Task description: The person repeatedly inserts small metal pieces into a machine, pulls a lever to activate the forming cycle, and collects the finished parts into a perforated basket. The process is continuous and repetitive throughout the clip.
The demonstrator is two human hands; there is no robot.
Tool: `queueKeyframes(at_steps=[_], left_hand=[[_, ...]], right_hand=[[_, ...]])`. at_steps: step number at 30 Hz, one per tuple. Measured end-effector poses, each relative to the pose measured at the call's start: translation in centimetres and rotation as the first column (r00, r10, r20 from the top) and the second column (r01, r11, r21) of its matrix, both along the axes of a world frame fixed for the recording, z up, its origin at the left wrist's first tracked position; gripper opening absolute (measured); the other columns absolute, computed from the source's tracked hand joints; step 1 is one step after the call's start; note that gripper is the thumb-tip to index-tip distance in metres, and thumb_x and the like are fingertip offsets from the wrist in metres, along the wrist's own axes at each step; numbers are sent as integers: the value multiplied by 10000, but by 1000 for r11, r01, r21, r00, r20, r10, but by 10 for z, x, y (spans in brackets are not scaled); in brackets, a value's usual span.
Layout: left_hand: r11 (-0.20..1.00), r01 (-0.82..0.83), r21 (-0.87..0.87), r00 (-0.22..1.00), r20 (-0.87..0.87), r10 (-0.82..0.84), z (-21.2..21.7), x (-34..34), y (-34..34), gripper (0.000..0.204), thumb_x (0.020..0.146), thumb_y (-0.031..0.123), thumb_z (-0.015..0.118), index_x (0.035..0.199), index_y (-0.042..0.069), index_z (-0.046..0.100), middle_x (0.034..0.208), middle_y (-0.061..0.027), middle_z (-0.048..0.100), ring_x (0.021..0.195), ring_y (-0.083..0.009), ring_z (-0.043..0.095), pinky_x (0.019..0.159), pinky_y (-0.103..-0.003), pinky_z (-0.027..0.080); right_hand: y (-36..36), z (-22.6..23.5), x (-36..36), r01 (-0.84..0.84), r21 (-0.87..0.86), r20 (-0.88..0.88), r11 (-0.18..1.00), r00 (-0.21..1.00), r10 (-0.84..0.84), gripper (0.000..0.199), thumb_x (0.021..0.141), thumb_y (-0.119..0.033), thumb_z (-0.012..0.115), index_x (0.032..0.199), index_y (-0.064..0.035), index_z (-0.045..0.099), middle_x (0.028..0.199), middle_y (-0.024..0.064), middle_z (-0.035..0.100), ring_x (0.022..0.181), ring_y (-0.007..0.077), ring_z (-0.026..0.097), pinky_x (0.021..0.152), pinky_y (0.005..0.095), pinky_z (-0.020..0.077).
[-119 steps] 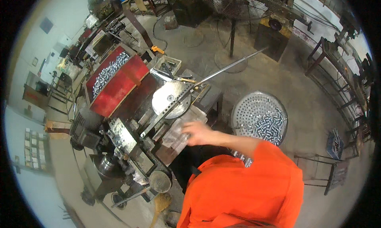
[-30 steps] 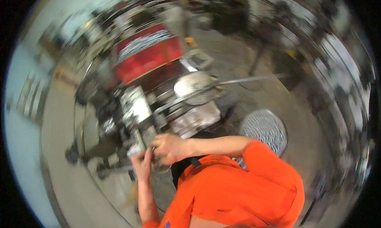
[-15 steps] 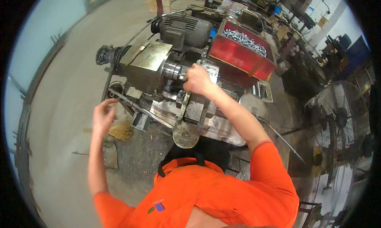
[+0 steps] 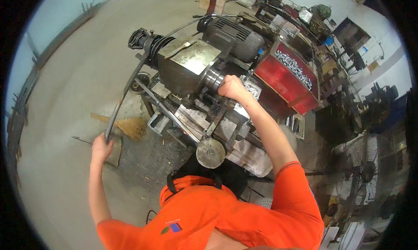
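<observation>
A small lathe-like machine stands before me, with a box-shaped headstock point(image 4: 178, 84) and a shiny round chuck point(image 4: 213, 79). My right hand point(image 4: 234, 87) is closed at the chuck's front; whatever its fingers hold there is hidden. Out to the left, my left hand point(image 4: 101, 150) wraps round the lower end of a long metal lever point(image 4: 118, 106), which runs up to the headstock's far left end. A second, slanting metal bar point(image 4: 170, 113) lies between that lever and a round metal disc point(image 4: 210, 153) at the machine's front.
Behind the machine sits a motor point(image 4: 235, 38). To its right, a red bin point(image 4: 283, 78) holds many small shiny metal parts point(image 4: 294, 68). A straw broom point(image 4: 130, 127) lies on the floor at left. A caged fan point(image 4: 363, 171) stands at right.
My left hand has gone from loose fingers near the slanting bar to a grip on the long lever, lower and further left. My right hand stays at the chuck. The whole view has shifted.
</observation>
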State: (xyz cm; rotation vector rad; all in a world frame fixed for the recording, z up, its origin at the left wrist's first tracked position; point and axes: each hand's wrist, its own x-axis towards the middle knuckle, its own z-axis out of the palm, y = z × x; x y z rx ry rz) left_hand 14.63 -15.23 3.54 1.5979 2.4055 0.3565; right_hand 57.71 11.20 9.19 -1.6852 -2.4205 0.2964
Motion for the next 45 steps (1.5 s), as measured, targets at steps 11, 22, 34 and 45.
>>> queueKeyframes(at_steps=[11, 22, 34, 45], left_hand=[[986, 159, 43, 733, -674, -88, -31, -195, 84, 94, 672, 88, 595, 759, 78, 561, 742, -113, 588, 683, -290, 598, 650, -416, 458], [752, -55, 657, 993, 113, -25, -86, -34, 145, 217, 772, 106, 568, 969, 20, 591, 838, -152, 598, 790, -322, 588, 694, -391, 461], [758, 511, -406, 585, -482, -653, -189, 72, 205, 179, 762, 172, 570, 916, 148, 660, 883, -94, 665, 855, -251, 641, 689, -372, 506], [972, 34, 232, 717, 672, -186, -102, 42, 197, 475, 858, 364, 577, 1033, -78, 557, 704, -170, 622, 480, -199, 594, 428, -305, 482]], right_hand=[[-9, 9, 3, 26, -21, -77, 999, 997, -28, 202, 558, -149, 560, 640, 13, 647, 664, 254, 569, 673, 391, 598, 646, 405, 498], [-81, 13, 61, -152, 438, -210, 886, 941, 265, 338, 535, -167, 602, 842, -45, 674, 1097, 122, 588, 967, 329, 515, 832, 395, 447], [-268, -35, 287, 539, 232, -171, 809, 842, -512, 352, 535, -131, 620, 873, -45, 665, 980, 151, 624, 916, 328, 571, 806, 375, 463], [-390, -137, 437, 950, 108, 420, 294, 225, -879, 320, 626, -205, 652, 897, -48, 583, 952, 185, 625, 922, 335, 591, 769, 413, 486]])
